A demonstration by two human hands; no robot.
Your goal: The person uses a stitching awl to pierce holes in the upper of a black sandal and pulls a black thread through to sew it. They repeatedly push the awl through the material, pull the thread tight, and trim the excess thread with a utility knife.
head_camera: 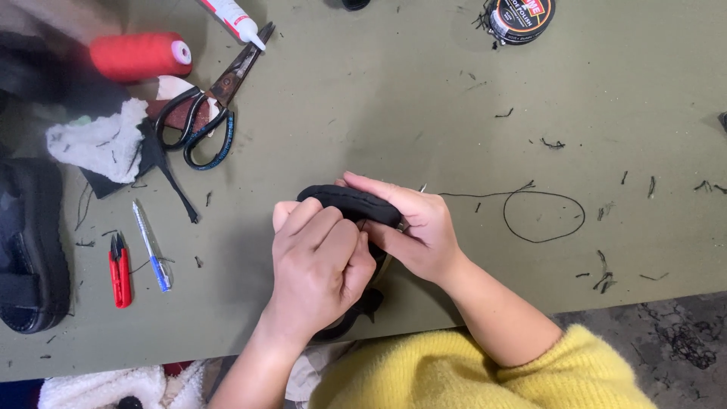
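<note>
Strap: black strap (350, 203), held in both hands over the green table (394, 113), near its front edge.
Left hand: left hand (322, 265) curled tight around the strap's near part.
Right hand: right hand (413, 227) pinching the strap's top.
Thread: black thread (545, 216) loops just right of the hands.
Scissors: scissors (208, 113) lie far left.

Most of the black piece (350, 203) lies under the left hand (316, 266) and right hand (413, 231), so its shape cannot be told. The top edge cuts off the tin (521, 18) and the white tube (236, 20). The left edge cuts the black shoe (29, 250). Red spool (140, 55) is partly behind cloth.
</note>
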